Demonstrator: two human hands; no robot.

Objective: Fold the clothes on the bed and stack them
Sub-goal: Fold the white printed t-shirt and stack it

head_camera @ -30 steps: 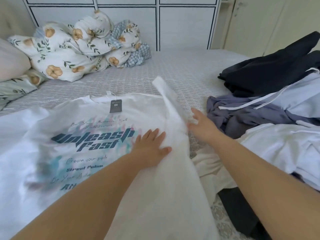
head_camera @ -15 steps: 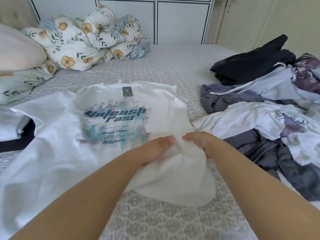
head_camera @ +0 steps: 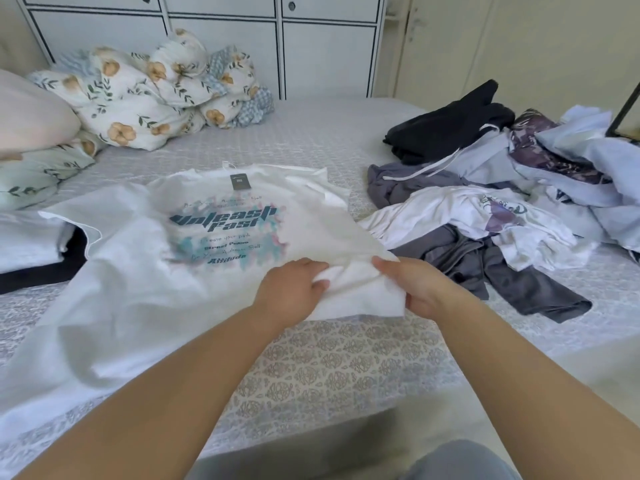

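Observation:
A white T-shirt (head_camera: 145,271) with teal "Unleash Fast" print and a dark tag at the collar lies spread on the bed (head_camera: 329,140). Its right side is folded inward. My left hand (head_camera: 289,289) and my right hand (head_camera: 412,285) both grip the bunched lower right hem of the shirt, fingers curled into the cloth, about a hand's width apart. To the right lies an unfolded pile of clothes: a white printed shirt (head_camera: 485,216), grey garments (head_camera: 502,271), a black garment (head_camera: 450,129) and pale blue clothes (head_camera: 588,161).
A floral quilt (head_camera: 149,95) is bundled at the bed's head, with pillows (head_camera: 31,116) at the left. White folded cloth (head_camera: 27,240) lies at the left edge. A wardrobe (head_camera: 225,46) stands behind the bed. Patterned bedspread (head_camera: 346,368) shows near me.
My hands moved from the shirt's right sleeve down to its lower hem and now grip it. The right sleeve that was raised now lies folded inward. The view pulled back.

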